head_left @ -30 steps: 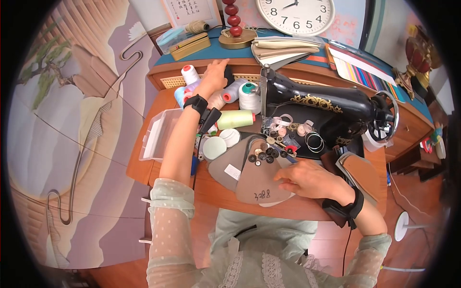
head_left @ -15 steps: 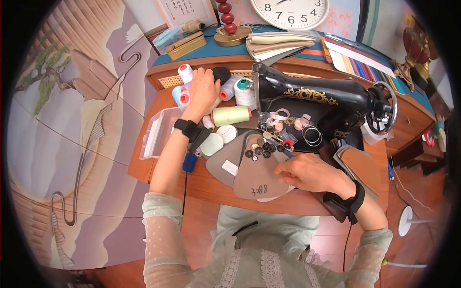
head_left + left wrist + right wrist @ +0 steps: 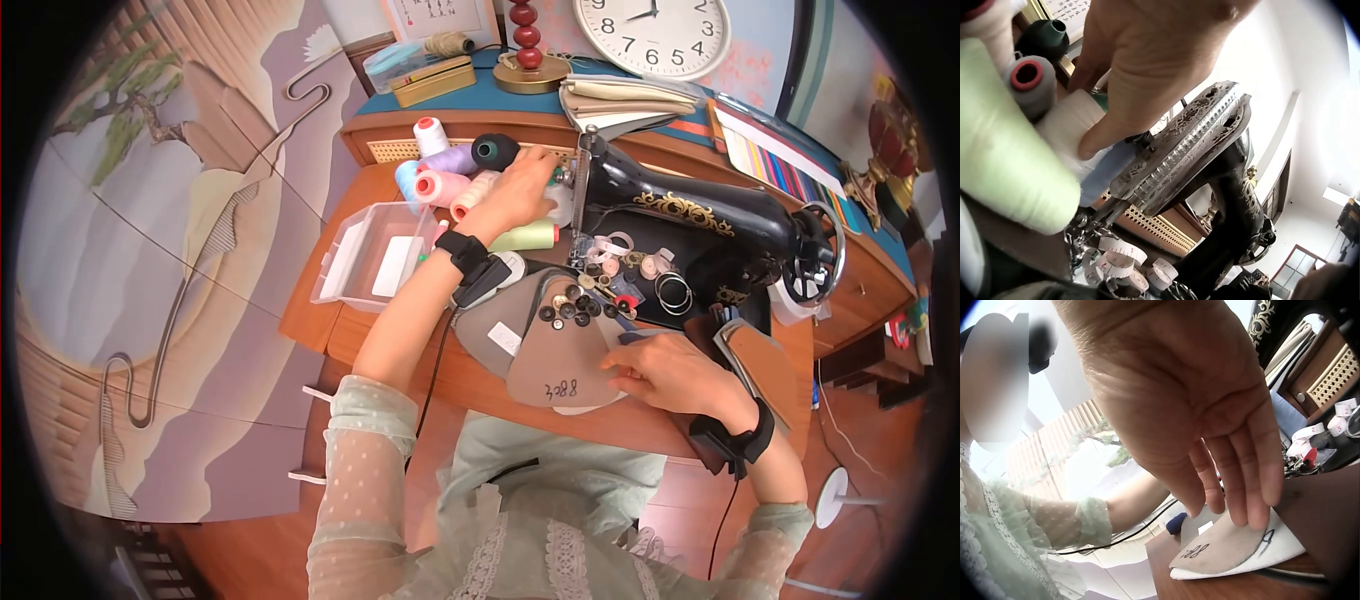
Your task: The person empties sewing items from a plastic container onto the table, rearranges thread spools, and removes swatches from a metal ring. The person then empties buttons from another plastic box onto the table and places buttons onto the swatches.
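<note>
My left hand holds a white thread spool with a green core, beside the needle end of the black sewing machine. In the left wrist view the thumb lies along the near side of the spool, and the other fingers go behind it. Around the hand are a pale green thread cone, a black spool and a pink spool. My right hand hovers palm down, fingers loosely bent and holding nothing, by the brown fan-shaped swatch marked with numbers.
Dark buttons lie on the swatches. Rolled measuring tapes sit by the machine's base. A clear plastic box stands at the table's left. Leather-like pieces lie at the right. Behind, a blue-topped desk carries folded fabric and a lamp base.
My left hand has left the black spool area at the back left, moved right and taken hold of the white spool. The right hand stays about where it was.
</note>
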A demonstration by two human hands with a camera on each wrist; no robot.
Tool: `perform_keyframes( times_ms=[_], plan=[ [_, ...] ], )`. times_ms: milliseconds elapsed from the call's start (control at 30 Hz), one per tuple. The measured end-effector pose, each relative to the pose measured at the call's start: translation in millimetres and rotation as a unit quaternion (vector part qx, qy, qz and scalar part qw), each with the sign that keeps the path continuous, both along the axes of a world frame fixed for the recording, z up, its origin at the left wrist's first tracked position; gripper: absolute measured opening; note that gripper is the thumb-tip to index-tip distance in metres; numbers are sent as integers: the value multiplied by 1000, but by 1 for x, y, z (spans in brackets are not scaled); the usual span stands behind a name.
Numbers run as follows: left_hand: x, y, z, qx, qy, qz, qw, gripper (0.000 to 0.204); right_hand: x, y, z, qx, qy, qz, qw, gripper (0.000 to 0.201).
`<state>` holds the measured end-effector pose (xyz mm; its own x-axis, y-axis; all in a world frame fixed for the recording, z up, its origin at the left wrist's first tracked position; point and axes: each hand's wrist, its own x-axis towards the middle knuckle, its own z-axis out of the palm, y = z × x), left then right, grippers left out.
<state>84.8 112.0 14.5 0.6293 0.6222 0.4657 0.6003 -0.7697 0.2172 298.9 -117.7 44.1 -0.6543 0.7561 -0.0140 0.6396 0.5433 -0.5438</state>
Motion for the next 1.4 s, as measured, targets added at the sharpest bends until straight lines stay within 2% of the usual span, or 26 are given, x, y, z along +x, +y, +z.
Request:
perform_keyframes(
  times_ms=[267, 333, 733, 933, 1167, 1233, 1400],
  plan=[
    [-1, -12, -10, -11, -92, 63, 994, 55, -5, -3, 8, -43, -20, -16, 999, 22],
    [1, -13, -15, 21, -125, 85, 988, 56, -6, -2, 7, -44, -24, -17, 999, 22],
    [5, -17, -17, 40, -138, 104, 984, 53, 0, -4, 1, -22, -26, -13, 999, 22],
    [10, -19, -21, 37, -135, 154, 978, 54, 4, -2, 1, -19, -12, -18, 1000, 21],
    [0, -27, -12, 23, -99, 154, 983, 52, 5, 0, -3, -20, -12, -11, 1000, 22],
    [-8, -28, -12, 18, -97, 108, 989, 53, 4, 1, -3, -14, -13, -6, 1000, 22],
    [-11, -31, -13, 25, -98, 107, 989, 52, 2, 2, 5, -14, -50, -9, 999, 21]
  ],
)
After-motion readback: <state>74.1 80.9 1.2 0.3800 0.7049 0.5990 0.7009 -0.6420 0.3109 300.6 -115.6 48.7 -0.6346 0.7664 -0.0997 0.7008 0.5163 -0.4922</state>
